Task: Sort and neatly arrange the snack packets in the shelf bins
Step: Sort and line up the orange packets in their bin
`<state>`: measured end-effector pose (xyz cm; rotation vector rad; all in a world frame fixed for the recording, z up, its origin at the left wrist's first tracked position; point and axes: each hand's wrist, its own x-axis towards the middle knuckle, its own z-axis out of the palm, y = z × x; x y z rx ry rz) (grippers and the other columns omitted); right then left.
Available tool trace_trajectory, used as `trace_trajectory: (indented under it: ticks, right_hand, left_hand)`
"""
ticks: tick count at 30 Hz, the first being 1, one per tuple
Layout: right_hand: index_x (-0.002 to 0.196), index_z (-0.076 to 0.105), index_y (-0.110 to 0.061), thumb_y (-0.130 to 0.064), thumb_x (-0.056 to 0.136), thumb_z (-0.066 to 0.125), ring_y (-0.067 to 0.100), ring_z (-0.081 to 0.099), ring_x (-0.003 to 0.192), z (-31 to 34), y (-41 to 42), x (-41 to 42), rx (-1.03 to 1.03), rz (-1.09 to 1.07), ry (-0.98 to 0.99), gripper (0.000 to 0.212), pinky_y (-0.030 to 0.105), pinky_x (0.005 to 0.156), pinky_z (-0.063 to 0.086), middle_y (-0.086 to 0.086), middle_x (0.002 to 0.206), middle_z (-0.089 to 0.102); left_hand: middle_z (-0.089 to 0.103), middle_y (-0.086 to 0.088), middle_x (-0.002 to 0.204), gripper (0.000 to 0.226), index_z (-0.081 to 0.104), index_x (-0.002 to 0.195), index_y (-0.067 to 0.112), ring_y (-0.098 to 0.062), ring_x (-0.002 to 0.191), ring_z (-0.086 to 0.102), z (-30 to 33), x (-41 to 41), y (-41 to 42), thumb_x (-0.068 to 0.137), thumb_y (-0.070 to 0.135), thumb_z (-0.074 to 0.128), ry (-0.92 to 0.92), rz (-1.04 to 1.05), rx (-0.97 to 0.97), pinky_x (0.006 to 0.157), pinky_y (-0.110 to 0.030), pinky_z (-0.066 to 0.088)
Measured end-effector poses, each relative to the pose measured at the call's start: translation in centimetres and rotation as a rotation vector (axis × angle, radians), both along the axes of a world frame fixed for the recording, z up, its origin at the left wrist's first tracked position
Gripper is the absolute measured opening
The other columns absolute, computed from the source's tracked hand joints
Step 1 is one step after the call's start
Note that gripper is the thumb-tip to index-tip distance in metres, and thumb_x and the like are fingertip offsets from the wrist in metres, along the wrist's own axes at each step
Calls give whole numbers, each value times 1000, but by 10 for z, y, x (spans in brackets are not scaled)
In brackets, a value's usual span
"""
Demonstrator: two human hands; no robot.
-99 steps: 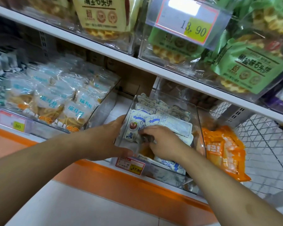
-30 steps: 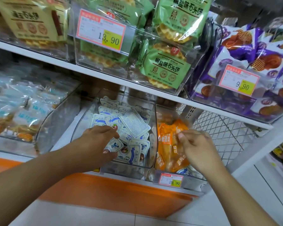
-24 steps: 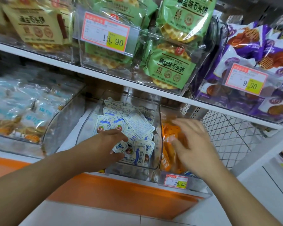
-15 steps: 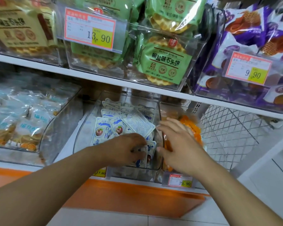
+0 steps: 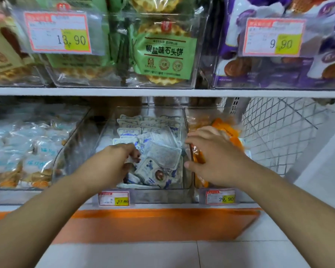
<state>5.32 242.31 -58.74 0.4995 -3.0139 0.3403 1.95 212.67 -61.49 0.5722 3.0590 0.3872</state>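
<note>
A shop shelf (image 5: 162, 92) runs across the head view, with clear plastic bins on two levels above an orange base strip (image 5: 159, 225) and a pale tiled floor. On the lower level, the middle bin (image 5: 143, 192) holds a loose pile of small white and blue snack packets (image 5: 163, 157), the back ones stacked in rows, the front ones lying at mixed angles. The left hand (image 5: 114, 163) reaches into this bin from the front, its fingers curled down among the front packets; whether they are clamped on one cannot be told. Just to the right, a narrower bin (image 5: 190, 120) holds orange packets (image 5: 225, 130). The right hand (image 5: 215, 155) rests over them, fingers spread slightly apart and thumb pointing toward the wall between the two bins, and appears to touch an orange packet near its palm. A wire mesh panel (image 5: 282, 132) stands at the far right. The left bin (image 5: 66, 151) contains pale blue packets of biscuits (image 5: 37, 157). Price tags reading 17.80 (image 5: 114, 199) and 29.90 (image 5: 220, 197) sit on the fronts of the middle and right bins. On the upper level are green waffle packs (image 5: 163, 55) behind a 13.90 tag (image 5: 58, 32), and purple packs (image 5: 259, 68) behind a 9.90 tag (image 5: 274, 37).
</note>
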Motion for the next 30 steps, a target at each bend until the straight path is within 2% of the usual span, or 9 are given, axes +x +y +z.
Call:
trace_trajectory:
  ticks: [2,5,9,12,16,22,24,26,30]
  right_hand:
    - [155,40,-36,-63,93,60,14,14,152,-1,-1,1,-8,-10,-5,71,40,124,15,-18,161,31]
    - [156,40,-35,-62,94,60,15,14,152,0,-1,3,-11,-9,-8,70,43,126,15,-17,161,32]
    - [155,41,-34,-61,94,61,13,16,151,2,-1,4,-23,-3,-4,69,39,124,16,-18,160,34]
    - [155,41,-34,-62,95,60,13,14,151,4,0,5,-26,-5,-15,69,36,124,15,-17,161,33]
    - [155,42,-32,-61,96,60,11,15,149,7,1,5,3,18,-3,68,34,122,13,-16,162,34]
    - [155,42,-34,-61,94,61,14,17,149,8,2,3,-4,13,-11,69,37,122,17,-17,161,35]
    - [155,41,-35,-61,94,61,15,17,149,8,2,3,-8,9,-10,70,38,123,18,-17,161,34]
    - [155,42,-34,-61,94,61,14,17,149,8,2,3,-5,12,-8,69,37,123,17,-17,162,34]
    - [154,43,-33,-60,95,61,13,17,149,8,2,3,-8,16,-2,67,36,122,16,-16,161,35]
  left_hand:
    - [65,20,111,39,60,120,40,-3,92,66,4,5,15,95,9,59,28,-42,126,76,-27,53]
    - [68,21,114,28,61,127,41,2,93,65,10,9,45,102,29,57,-45,-151,271,80,-22,53]
    - [72,13,102,26,72,111,34,-5,96,64,-7,1,61,95,51,59,-58,-347,27,89,-30,51]
    - [68,13,84,36,68,89,32,-5,82,63,-11,-12,48,81,66,59,-57,-332,-112,79,-29,48]
    - [68,17,77,22,65,81,32,-1,77,63,-10,-23,30,74,44,83,-106,-191,-165,73,-26,53]
    - [64,8,82,16,63,75,28,-18,76,65,-21,-32,13,81,25,77,209,104,-138,65,-33,54]
    - [63,5,90,18,64,85,28,-22,88,63,-25,-31,15,80,17,77,272,92,-33,73,-34,53]
    - [63,10,103,26,66,99,31,-13,103,56,-23,-28,25,83,12,75,242,-25,135,86,-28,46]
    - [57,27,125,37,63,128,38,3,122,50,-11,-17,58,92,42,72,32,-344,229,106,-21,39]
